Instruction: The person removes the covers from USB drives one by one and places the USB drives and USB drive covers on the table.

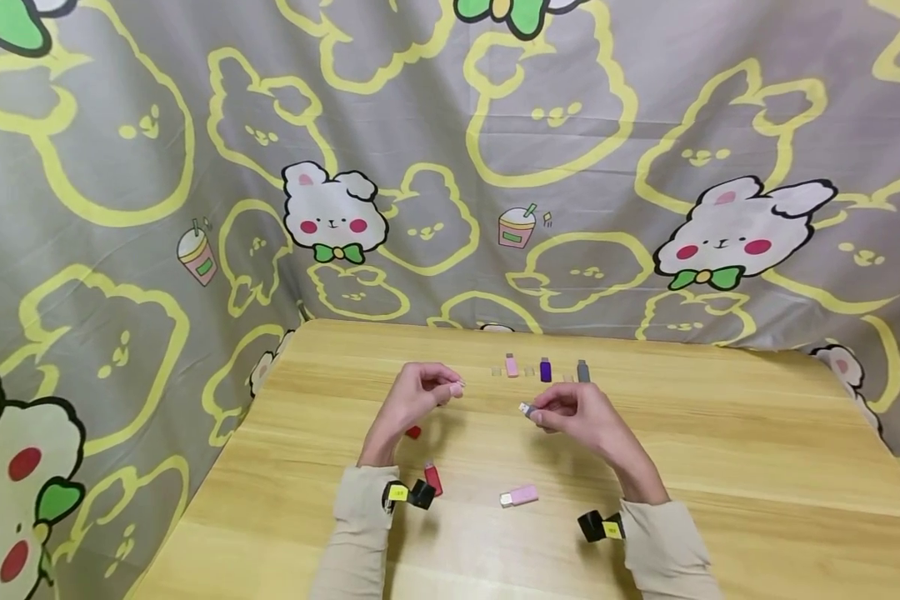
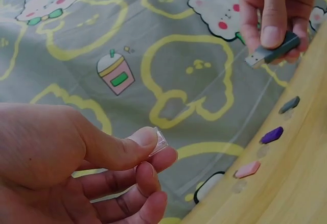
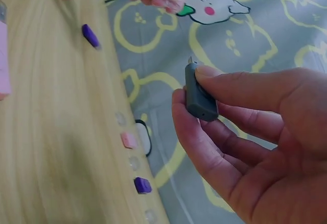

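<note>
My left hand (image 1: 418,398) pinches a small clear plastic cap (image 2: 159,141) between thumb and forefinger. With the thumb and fingers of my right hand (image 1: 581,417) I grip a dark grey USB flash drive (image 3: 201,94). Its bare metal plug (image 2: 254,59) points left, toward the cap. Both hands are raised over the table, and a gap lies between cap and plug.
Toward the table's back edge stand in a row a pink flash drive (image 1: 512,365), a purple one (image 1: 545,369) and a grey one (image 1: 583,371), with clear caps (image 3: 134,163) beside them. Nearer lie a red drive (image 1: 433,479) and another pink drive (image 1: 521,497). A patterned curtain (image 1: 435,283) hangs behind.
</note>
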Motion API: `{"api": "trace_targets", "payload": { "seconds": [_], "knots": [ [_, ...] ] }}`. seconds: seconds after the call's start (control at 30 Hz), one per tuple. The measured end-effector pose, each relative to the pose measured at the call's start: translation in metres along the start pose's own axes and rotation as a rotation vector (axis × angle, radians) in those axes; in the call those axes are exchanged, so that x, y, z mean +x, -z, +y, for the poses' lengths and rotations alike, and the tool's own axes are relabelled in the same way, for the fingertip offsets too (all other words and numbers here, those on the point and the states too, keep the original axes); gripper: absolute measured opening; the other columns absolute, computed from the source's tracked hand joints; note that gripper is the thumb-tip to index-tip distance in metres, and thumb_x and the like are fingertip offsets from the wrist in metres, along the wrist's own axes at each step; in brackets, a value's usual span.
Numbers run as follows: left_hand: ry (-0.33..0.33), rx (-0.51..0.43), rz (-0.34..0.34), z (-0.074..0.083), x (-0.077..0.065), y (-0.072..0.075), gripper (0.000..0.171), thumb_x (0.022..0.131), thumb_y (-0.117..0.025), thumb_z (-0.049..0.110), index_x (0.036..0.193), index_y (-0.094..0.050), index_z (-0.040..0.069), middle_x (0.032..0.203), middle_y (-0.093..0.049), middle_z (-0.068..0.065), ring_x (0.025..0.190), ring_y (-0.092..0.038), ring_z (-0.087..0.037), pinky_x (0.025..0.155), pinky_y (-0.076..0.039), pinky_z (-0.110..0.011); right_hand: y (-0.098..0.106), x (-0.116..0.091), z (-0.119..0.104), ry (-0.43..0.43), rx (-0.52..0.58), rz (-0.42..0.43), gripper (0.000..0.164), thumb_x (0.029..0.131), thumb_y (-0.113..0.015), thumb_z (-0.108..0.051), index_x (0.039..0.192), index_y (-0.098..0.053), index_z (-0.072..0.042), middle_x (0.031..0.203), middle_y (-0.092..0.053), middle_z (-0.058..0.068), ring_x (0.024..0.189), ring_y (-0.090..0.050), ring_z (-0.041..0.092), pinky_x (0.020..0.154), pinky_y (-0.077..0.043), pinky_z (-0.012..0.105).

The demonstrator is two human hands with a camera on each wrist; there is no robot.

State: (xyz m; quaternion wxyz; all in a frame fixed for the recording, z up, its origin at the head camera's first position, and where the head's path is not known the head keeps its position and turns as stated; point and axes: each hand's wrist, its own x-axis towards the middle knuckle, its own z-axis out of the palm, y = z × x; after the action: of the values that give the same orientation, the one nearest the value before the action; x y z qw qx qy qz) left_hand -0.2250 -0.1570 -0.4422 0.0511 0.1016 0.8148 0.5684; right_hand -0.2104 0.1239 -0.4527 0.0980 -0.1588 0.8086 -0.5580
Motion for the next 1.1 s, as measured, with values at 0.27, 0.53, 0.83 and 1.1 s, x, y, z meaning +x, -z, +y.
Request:
{"api": "trace_targets", "payload": {
  "seconds": [0.27,0.53,0.83,1.1],
  "knots": [
    [0.018,0.002,0.032,-0.006,0.002,0.004,0.009,0.087,-0.068,0.007,0.093,-0.07,0.001,0.085,-0.068,-0.016,0.066,-0.057,-0.017,0.062,-0.05,-0.029,-0.025,0.024,0.01,0.084,-0.1,0.124,0.017,0.086,-0.069,-0.008,0.102,-0.069,-0.003,0.091,-0.067,0.007,0.079,-0.062,0.019,0.067,-0.053,0.025],
    [0.015,-0.002,0.027,0.019,-0.009,0.009,0.013,0.088,-0.063,0.0,0.097,-0.066,-0.01,0.091,-0.065,-0.027,0.078,-0.06,-0.041,0.062,-0.05,-0.023,-0.041,0.087,0.005,-0.005,-0.089,0.158,0.02,0.081,-0.073,-0.004,0.1,-0.067,-0.003,0.084,-0.068,0.01,0.071,-0.066,0.02,0.061,-0.056,0.03],
    [-0.036,0.059,0.096,-0.002,-0.003,0.009,0.008,0.087,-0.067,0.004,0.092,-0.07,-0.001,0.086,-0.068,-0.015,0.074,-0.062,-0.027,0.062,-0.048,-0.026,-0.048,0.146,0.008,-0.009,-0.359,0.116,0.009,0.077,-0.076,-0.012,0.082,-0.071,-0.007,0.071,-0.067,0.0,0.062,-0.061,0.012,0.059,-0.049,0.027],
    [-0.033,0.058,0.112,-0.021,0.006,0.01,0.008,0.085,-0.067,0.0,0.092,-0.069,-0.004,0.085,-0.068,-0.019,0.074,-0.06,-0.035,0.058,-0.045,-0.023,-0.047,0.169,0.004,-0.055,-0.507,0.05,0.009,0.074,-0.078,-0.013,0.074,-0.07,-0.009,0.07,-0.065,0.001,0.055,-0.06,0.021,0.048,-0.047,0.026]
  ]
}}
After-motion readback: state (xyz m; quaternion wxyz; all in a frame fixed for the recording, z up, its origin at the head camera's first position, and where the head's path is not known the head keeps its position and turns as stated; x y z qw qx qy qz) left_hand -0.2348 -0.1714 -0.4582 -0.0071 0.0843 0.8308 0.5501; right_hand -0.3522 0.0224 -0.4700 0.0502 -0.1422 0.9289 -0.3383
